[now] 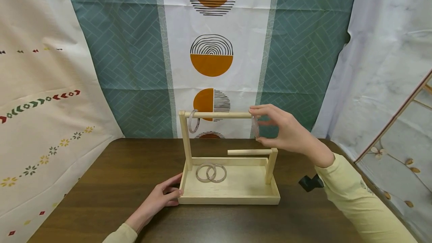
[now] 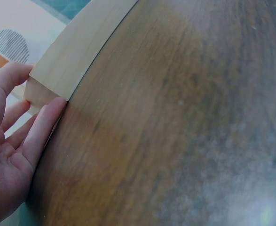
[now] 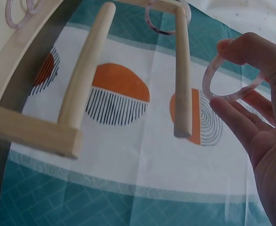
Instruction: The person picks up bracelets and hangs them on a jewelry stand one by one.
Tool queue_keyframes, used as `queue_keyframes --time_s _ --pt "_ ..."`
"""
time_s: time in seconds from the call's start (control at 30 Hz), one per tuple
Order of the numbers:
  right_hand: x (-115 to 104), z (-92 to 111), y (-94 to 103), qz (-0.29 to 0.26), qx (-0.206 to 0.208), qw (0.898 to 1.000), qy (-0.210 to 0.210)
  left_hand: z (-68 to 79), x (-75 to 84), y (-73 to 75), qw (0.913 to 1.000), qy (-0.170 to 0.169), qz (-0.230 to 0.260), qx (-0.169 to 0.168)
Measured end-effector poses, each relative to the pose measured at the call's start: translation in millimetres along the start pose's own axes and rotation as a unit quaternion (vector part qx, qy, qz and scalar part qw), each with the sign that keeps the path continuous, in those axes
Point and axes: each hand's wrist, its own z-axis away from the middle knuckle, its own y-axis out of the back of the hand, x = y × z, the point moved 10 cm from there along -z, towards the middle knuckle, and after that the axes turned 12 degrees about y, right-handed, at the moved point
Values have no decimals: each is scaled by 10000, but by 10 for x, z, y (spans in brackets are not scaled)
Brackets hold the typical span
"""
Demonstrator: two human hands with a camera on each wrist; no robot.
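A pale wooden bangle stand [image 1: 229,200] has a tray base and two horizontal bars. My right hand [image 1: 285,128] pinches a translucent pinkish bangle [image 3: 208,82] between thumb and fingers. That bangle is beside the free end of the upper bar [image 3: 183,84], not around it in the right wrist view. Another bangle [image 1: 194,125] hangs near the post end of that bar. Two more bangles [image 1: 221,180] overlap in the tray. My left hand [image 1: 162,194] holds the tray's front left corner [image 2: 43,89], its thumb at the rim.
Nothing hangs on the shorter lower bar [image 1: 249,152], which sits at the stand's right. The stand is on a dark wooden table [image 1: 135,168]. A small black object [image 1: 309,183] appears beside the right sleeve. Patterned cloths [image 1: 128,66] hang behind and at both sides.
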Motion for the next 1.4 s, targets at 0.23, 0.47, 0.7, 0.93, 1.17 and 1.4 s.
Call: queue_keyframes --time_s 0.23,0.47,0.7,0.93,1.17,1.4 --pt "82 59 141 291 169 9994 -98 -1 1 6 10000 -39 12 4" --pt "198 157 230 604 204 9977 -234 6 -7 9 10000 4 1 45" --pt "316 238 273 879 209 9949 -456 13 6 2 10000 -15 5 41" --pt "435 299 216 788 168 9948 -620 23 10 -7 10000 -5 -60 -5" --pt "479 278 147 884 98 9941 -616 24 -4 -10 10000 60 -55 13" --pt "532 249 104 825 179 9944 -637 22 3 0 9999 78 -43 50"
